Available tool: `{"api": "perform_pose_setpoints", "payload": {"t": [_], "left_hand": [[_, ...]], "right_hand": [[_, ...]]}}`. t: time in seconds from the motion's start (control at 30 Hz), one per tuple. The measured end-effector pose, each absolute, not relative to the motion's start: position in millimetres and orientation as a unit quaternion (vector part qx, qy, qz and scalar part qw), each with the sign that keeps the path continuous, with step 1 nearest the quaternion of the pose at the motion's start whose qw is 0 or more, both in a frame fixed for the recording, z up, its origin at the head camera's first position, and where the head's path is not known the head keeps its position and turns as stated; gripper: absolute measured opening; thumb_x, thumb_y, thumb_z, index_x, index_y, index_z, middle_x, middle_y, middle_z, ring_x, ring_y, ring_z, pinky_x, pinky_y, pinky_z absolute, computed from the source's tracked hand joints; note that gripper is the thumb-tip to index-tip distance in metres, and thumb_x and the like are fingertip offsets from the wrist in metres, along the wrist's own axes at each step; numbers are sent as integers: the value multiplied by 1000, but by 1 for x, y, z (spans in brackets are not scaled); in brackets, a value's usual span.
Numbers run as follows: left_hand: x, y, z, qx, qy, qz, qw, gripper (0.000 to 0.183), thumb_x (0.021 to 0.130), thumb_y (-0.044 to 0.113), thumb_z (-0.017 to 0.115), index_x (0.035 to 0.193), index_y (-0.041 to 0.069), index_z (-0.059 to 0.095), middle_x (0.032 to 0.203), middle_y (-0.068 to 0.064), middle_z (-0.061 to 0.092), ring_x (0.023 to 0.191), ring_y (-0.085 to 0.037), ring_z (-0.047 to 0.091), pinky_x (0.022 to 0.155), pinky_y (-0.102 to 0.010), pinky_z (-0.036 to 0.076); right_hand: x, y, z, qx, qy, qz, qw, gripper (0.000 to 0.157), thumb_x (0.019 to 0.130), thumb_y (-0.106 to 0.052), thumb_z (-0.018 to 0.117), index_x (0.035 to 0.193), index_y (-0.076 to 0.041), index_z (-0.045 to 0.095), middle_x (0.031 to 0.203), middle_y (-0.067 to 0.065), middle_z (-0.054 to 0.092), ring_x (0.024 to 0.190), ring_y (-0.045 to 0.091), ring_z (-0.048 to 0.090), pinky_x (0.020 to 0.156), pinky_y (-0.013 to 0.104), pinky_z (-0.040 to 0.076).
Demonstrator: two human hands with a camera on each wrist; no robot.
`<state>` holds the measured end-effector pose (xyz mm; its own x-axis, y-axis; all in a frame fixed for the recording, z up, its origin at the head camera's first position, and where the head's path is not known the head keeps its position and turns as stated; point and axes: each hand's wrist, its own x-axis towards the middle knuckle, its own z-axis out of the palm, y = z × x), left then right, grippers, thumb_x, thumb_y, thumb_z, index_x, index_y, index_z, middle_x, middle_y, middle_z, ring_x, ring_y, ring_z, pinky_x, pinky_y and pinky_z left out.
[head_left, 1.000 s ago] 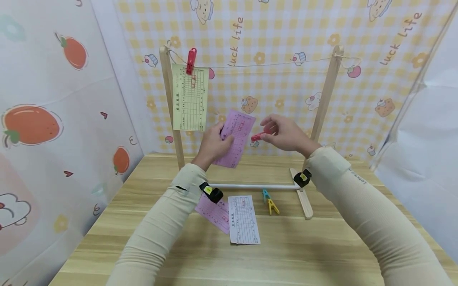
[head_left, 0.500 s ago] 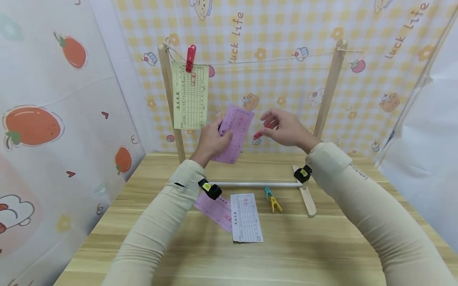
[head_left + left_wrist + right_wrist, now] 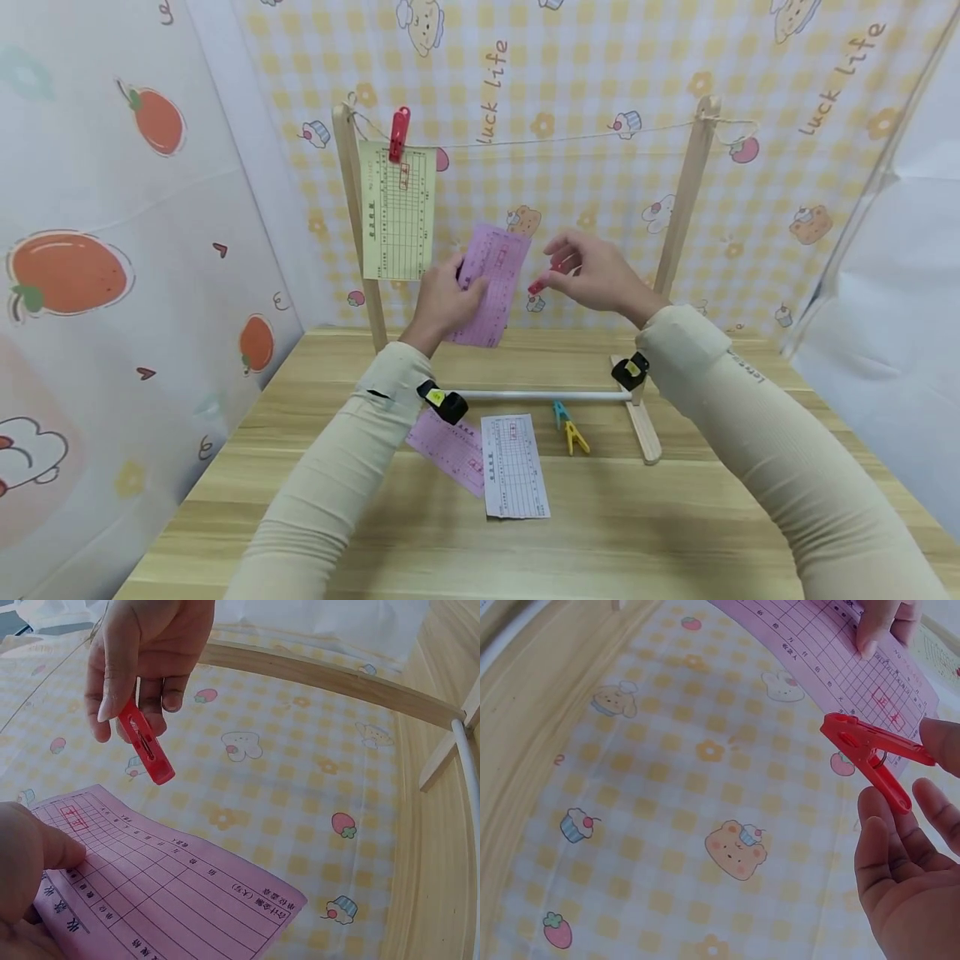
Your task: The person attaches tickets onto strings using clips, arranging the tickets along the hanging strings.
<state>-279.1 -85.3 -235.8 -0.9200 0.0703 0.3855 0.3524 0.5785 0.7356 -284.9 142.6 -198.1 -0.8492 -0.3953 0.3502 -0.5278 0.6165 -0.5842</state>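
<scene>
My left hand (image 3: 447, 302) pinches a pink printed receipt slip (image 3: 495, 279) by its left side, thumb on the front. The slip is upright and slightly tilted, below the string. To its right, my right hand (image 3: 600, 271) holds a red clothespin (image 3: 870, 754) by its handles between thumb and fingers, its nose toward the slip but apart from it. In the left wrist view the clothespin (image 3: 146, 742) points down over the slip (image 3: 165, 885). A yellow slip (image 3: 397, 217) hangs from the string at the left under another red clothespin (image 3: 400, 133).
The string (image 3: 555, 139) runs between two wooden posts (image 3: 678, 208). On the table (image 3: 600, 533) lie a pink slip (image 3: 453, 450), a white slip (image 3: 516, 467), a blue clothespin (image 3: 560, 413) and a yellow clothespin (image 3: 574, 437). A white rod (image 3: 540, 396) joins the posts low down.
The red clothespin in my right hand has turned to slant more steeply, its nose lower. My left hand keeps its pinch on the pink slip. The camera view has shifted slightly.
</scene>
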Motion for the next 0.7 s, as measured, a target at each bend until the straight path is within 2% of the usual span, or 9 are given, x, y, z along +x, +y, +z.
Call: {"api": "perform_pose_setpoints", "payload": {"t": [0.13,0.37,0.7], "left_hand": [[-280,-84,-233,-113,-870,-453,158,33,94,19,63,123,6,57,102,-14,66,84,-26,67,67,-35,56],[-279,-85,-228,-103,-858,-476,161,26,94,21,63,114,6,58,101,-13,66,84,-26,68,66,-35,57],[-281,-84,-224,-112,-842,-499,169,34,95,21,63,124,6,57,107,-13,67,90,-25,67,72,-35,57]], "right_hand": [[-286,141,-196,255,-890,362,106,39,87,-20,75,117,-2,57,107,14,63,96,26,63,86,41,50],[-287,138,-192,254,-890,364,107,37,89,-19,71,119,-2,55,107,13,64,98,26,62,83,41,52],[-286,132,-184,252,-889,363,126,37,89,-20,72,119,-4,56,109,12,64,98,25,63,87,40,50]]}}
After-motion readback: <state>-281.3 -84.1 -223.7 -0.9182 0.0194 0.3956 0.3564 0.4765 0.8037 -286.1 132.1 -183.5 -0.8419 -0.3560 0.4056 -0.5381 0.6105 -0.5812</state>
